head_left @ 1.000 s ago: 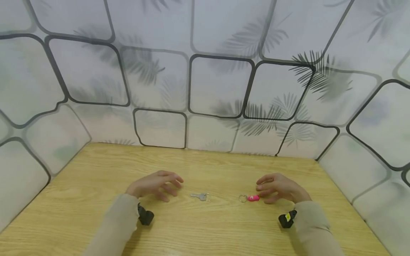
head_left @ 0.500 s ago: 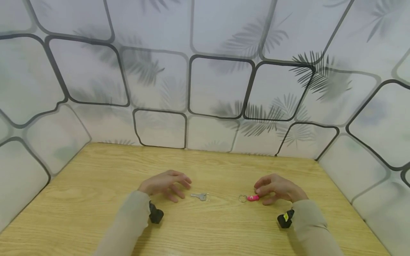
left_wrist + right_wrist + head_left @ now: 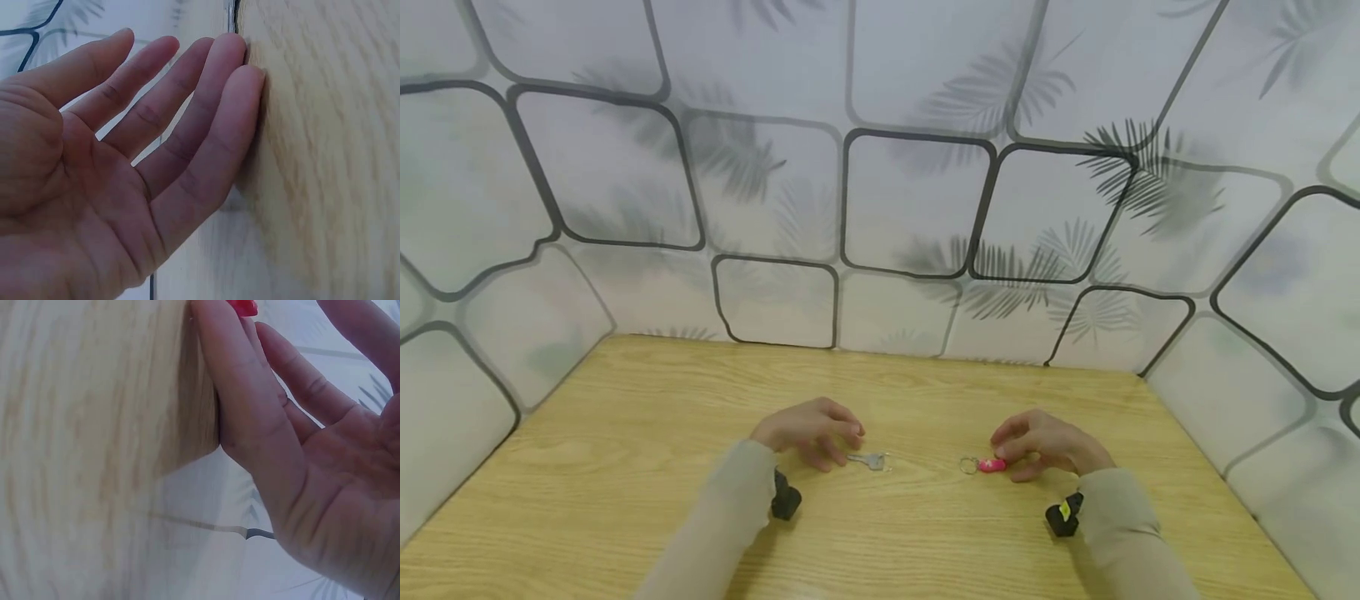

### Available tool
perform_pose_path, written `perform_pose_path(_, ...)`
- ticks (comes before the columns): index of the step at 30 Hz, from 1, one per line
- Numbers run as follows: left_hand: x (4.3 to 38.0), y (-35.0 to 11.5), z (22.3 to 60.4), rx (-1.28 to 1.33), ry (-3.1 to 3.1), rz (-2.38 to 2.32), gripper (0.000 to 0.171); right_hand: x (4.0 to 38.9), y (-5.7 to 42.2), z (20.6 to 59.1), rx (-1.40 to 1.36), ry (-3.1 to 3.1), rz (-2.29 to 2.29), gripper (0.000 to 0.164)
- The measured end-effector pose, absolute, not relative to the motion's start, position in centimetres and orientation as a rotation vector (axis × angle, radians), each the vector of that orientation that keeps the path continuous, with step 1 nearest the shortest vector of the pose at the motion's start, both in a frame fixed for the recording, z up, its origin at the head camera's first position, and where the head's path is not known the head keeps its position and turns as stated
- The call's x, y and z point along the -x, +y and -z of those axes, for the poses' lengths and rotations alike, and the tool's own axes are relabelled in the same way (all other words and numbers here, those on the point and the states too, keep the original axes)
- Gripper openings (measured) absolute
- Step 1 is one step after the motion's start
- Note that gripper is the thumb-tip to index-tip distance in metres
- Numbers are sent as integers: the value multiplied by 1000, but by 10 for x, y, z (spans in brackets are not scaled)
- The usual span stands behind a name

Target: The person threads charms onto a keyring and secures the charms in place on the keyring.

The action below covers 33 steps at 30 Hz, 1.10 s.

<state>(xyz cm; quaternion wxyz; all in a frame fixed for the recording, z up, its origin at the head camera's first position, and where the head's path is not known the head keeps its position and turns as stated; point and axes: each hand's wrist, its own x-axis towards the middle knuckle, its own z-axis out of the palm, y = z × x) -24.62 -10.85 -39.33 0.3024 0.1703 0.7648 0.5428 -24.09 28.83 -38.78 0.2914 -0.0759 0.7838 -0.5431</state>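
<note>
A silver key (image 3: 872, 461) lies flat on the wooden table (image 3: 917, 533), a small loop at its head. My left hand (image 3: 808, 429) is just left of it, fingertips right at the tip of its blade. In the left wrist view that hand (image 3: 137, 162) has loosely bent fingers and a thumb held apart, with nothing between them. To the right lies a metal key ring (image 3: 968, 466) joined to a bright pink fob (image 3: 992, 466). My right hand (image 3: 1048, 442) has its fingertips at the fob's right end. The right wrist view shows a bit of the fob (image 3: 244, 307) beyond the fingertips, the thumb standing away.
Pale curtains (image 3: 895, 200) with dark rounded outlines and leaf prints enclose the table at the back and sides. A black wrist camera (image 3: 786, 498) sits on the left wrist, and another black camera (image 3: 1063, 517) on the right. Both forearms wear light sleeves (image 3: 715, 517).
My left hand has moved right, up to the key. The right hand has shifted slightly left and closer over the pink fob. Key, ring and fob lie almost where they were.
</note>
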Motion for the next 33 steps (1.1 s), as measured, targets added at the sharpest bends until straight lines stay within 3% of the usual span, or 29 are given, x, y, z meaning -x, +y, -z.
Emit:
perform_pose_path(12,246,-88,393,-430,2227,-1247,13,242,287,390,187,2109,1439,35)
perform_pose_path(23,237,-76,395,-426,2394,-1190,15,238,283,389,251,2184,1376,31)
perform_pose_path(33,230,-65,393,-412,2573,-972,15,237,278,390,259,2263,1298,17)
